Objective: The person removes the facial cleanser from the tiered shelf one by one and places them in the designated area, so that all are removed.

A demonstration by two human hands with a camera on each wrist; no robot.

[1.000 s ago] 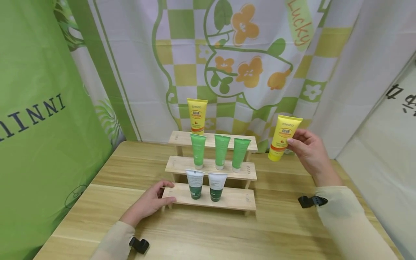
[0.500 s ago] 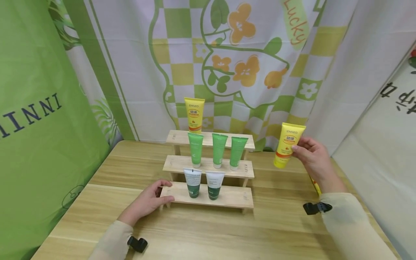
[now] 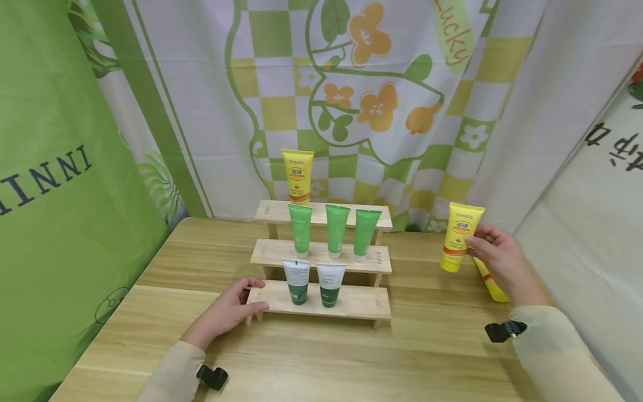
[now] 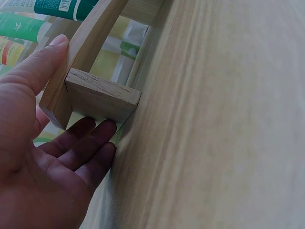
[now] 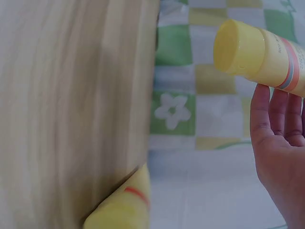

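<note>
My right hand (image 3: 507,262) pinches a yellow squeeze tube (image 3: 461,234) by its side, cap down, in the air right of the wooden stepped display stand (image 3: 366,304). In the right wrist view its yellow cap (image 5: 238,47) shows. Another yellow tube (image 3: 492,282) lies on the table, partly behind that hand. My left hand (image 3: 226,310) grips the left end of the lowest step, thumb on its top edge (image 4: 59,40) and fingers beside the leg. One yellow tube (image 3: 298,177) stands on the top step, three green tubes (image 3: 335,230) on the middle, two white-and-green tubes (image 3: 329,286) on the lowest.
A wooden table (image 3: 301,363) bears the stand. Behind it hangs a patterned curtain (image 3: 281,78). A green cloth (image 3: 50,223) hangs at the left, and a white cloth (image 3: 593,212) with dark lettering at the right.
My right hand has moved right and down with the yellow tube, and the tube lying on the table has come into sight. My left hand keeps its grip on the stand.
</note>
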